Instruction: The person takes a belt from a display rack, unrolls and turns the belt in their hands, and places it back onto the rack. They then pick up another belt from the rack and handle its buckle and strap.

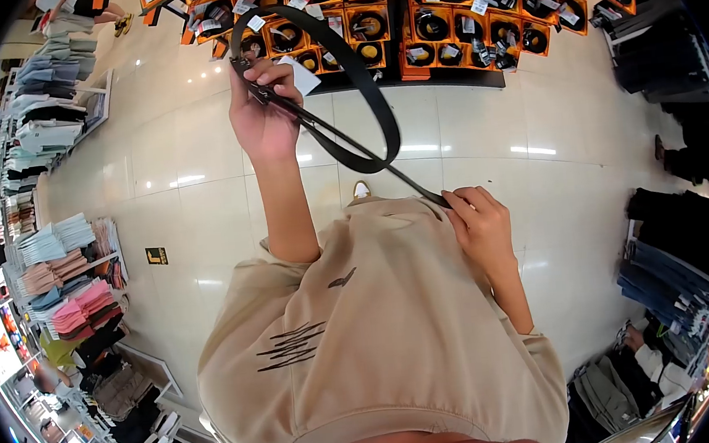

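Note:
A black belt [376,97] curves in a wide loop in front of me, above the floor. My left hand [264,103] is closed around the belt at the upper left, where its buckle end appears to be, partly covered by my fingers. A white tag [306,75] shows just beside those fingers. Lower and to the right, my right hand [481,223] pinches the strap's other end between thumb and fingers. Between both hands one stretch of strap runs straight and slanted, while the rest bows out to the right.
Orange display boxes [367,25] with coiled belts and price tags fill the rack ahead. Clothes racks line both sides, with folded shirts [84,313] at left and jeans [659,279] at right. A person's sleeve [664,371] shows at lower right. Pale tiles [171,153] cover the floor.

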A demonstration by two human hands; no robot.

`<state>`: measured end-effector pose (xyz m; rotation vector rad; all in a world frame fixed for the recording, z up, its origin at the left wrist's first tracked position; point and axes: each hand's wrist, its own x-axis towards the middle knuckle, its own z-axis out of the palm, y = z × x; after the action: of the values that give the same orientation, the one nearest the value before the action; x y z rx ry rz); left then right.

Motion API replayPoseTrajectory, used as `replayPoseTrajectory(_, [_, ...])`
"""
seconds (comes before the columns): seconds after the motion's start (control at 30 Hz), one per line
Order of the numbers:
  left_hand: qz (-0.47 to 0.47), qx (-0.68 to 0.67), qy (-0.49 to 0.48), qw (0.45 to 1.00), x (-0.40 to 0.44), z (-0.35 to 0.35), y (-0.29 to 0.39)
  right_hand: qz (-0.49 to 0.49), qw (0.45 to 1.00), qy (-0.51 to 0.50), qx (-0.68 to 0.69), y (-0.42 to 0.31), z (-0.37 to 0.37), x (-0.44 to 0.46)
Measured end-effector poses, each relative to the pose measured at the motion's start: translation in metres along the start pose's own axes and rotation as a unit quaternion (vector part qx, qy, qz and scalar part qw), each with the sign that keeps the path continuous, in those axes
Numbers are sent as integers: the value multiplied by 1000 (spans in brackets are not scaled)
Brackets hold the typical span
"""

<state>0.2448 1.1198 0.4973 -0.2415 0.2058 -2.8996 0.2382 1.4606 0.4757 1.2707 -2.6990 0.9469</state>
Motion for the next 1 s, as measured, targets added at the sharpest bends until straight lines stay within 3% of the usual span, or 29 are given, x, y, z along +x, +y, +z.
replayPoseTrajectory(0.27, [7, -16, -71, 997, 3, 13, -5, -2, 994, -5, 113, -7, -5, 8])
replayPoseTrajectory(0.43, [-45, -58, -136, 988, 5, 15, -7, 11, 990, -27, 141, -5, -11, 10])
replayPoseTrajectory(0.77, [-27, -91, -119, 988, 3, 17, -9, 29, 984, -39, 174, -4, -20, 13])
replayPoseTrajectory(0.9, [-50, -29, -123, 991, -1, 14, -15, 36, 984, 47, 167, 5, -35, 31])
replayPoseTrajectory(0.97, [-6, 162, -84, 983, -9, 4, -36, 10, 972, 130, 193, -15, -47, 54])
replayPoseTrajectory(1.0, [-44, 234, -87, 967, -9, -6, -45, -15, 965, 150, 214, -25, -48, 65])
